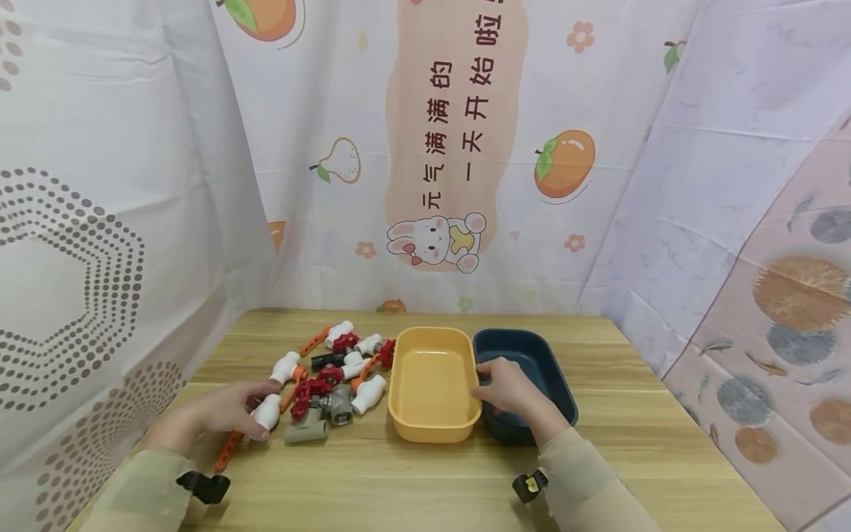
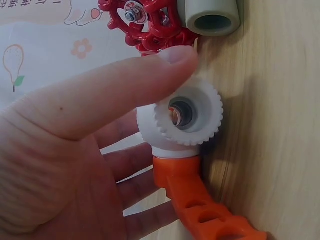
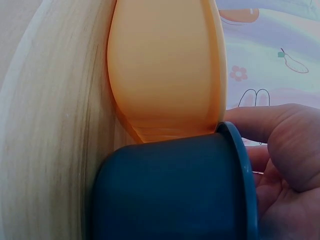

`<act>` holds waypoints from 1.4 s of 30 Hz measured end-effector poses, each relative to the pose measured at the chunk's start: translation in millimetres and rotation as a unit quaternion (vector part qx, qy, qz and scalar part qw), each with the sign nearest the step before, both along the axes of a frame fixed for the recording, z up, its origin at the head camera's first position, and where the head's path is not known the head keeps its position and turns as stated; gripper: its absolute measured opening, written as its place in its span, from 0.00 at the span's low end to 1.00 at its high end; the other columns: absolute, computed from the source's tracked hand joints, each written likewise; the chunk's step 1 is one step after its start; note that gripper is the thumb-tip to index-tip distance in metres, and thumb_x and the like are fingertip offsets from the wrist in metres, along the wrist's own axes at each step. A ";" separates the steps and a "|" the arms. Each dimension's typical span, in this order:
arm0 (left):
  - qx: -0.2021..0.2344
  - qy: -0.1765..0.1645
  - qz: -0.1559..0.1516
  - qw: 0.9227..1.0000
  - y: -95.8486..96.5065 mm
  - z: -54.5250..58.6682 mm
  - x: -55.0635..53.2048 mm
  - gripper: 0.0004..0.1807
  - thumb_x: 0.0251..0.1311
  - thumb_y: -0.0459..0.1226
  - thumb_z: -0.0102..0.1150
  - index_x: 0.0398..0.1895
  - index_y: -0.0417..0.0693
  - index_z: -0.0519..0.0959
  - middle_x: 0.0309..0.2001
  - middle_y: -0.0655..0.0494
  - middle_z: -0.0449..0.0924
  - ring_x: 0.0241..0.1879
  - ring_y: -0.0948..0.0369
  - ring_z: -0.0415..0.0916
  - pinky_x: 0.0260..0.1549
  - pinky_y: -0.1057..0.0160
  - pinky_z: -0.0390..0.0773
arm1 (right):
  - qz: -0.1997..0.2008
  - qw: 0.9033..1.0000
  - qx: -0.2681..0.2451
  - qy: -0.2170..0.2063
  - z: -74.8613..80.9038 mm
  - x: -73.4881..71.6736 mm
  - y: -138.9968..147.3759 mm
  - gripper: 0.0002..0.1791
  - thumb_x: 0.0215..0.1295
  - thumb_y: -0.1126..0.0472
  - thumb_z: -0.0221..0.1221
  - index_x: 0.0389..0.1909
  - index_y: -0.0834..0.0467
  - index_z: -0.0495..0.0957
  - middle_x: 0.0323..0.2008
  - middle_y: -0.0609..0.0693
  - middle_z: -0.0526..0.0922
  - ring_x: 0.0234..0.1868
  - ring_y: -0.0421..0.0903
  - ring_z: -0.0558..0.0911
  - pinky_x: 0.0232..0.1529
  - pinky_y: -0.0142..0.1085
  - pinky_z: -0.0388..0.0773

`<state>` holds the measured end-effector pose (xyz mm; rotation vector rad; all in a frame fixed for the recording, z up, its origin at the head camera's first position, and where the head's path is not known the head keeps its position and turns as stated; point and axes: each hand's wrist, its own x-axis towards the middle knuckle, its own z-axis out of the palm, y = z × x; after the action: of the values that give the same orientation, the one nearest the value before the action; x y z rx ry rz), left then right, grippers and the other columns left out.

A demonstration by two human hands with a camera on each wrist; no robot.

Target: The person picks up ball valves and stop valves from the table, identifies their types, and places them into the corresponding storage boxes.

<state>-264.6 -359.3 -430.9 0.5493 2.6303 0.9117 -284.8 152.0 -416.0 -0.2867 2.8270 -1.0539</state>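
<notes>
My left hand [image 1: 229, 410] is at a white ball valve [image 1: 267, 411] with an orange handle, at the left front of the heap. In the left wrist view the thumb lies across the valve's white body [image 2: 147, 122], with the other fingers behind it. The orange handle [image 2: 192, 200] points down beside the fingers. My right hand [image 1: 508, 388] rests where a yellow bin [image 1: 435, 434] and a dark blue bin [image 1: 565, 391] meet. Its thumb [image 3: 247, 122] touches the rims there; the other fingertips are hidden behind the blue rim [image 3: 245, 175].
Right of my left hand lie more white valves [image 1: 368, 394] with orange handles, red handwheel valves [image 1: 329, 374], a grey metal fitting [image 1: 341, 405] and a grey-green pipe tee [image 1: 307, 430]. A patterned cloth [image 1: 319, 273] hangs behind the wooden table [image 1: 372, 488].
</notes>
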 end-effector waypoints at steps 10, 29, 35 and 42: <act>0.008 -0.011 -0.012 1.000 -2.2 -0.3 2.3 0.50 0.46 0.35 0.80 0.71 0.28 0.64 0.60 0.34 0.73 0.56 0.36 0.73 0.48 0.44 0.78 | 0.002 1.000 0.001 0.005 -1.0 -0.6 0.6 0.29 0.62 0.64 0.66 0.65 0.67 0.76 0.55 0.62 0.82 0.15 0.49 0.80 0.22 0.39 0.80; 0.004 0.008 0.014 1.000 -6.5 -5.2 -2.0 0.46 0.46 0.39 0.80 0.69 0.35 0.71 0.52 0.44 0.79 0.45 0.52 0.77 0.36 0.55 0.81 | -0.008 1.000 -0.005 -0.002 0.9 1.3 -0.3 0.28 0.64 0.64 0.67 0.65 0.66 0.76 0.55 0.62 0.83 0.15 0.49 0.81 0.22 0.39 0.81; 0.013 0.040 0.012 0.999 -6.2 -1.8 -3.4 0.46 0.46 0.41 0.80 0.70 0.34 0.70 0.47 0.48 0.80 0.44 0.53 0.77 0.34 0.59 0.81 | -0.006 1.000 -0.002 -0.002 0.7 1.6 -0.4 0.28 0.64 0.64 0.67 0.65 0.65 0.77 0.54 0.60 0.83 0.15 0.48 0.80 0.22 0.38 0.81; 0.018 0.079 0.012 0.997 -5.1 9.2 -4.2 0.47 0.47 0.43 0.80 0.70 0.35 0.69 0.46 0.49 0.80 0.44 0.53 0.75 0.32 0.61 0.81 | -0.002 1.000 -0.002 0.001 2.1 1.0 -0.4 0.27 0.64 0.64 0.67 0.64 0.64 0.78 0.54 0.61 0.83 0.15 0.48 0.80 0.21 0.38 0.81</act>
<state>-268.8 -364.3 -421.7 0.6251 2.7700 0.9623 -283.8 151.5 -413.9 -0.2820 2.8282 -1.0603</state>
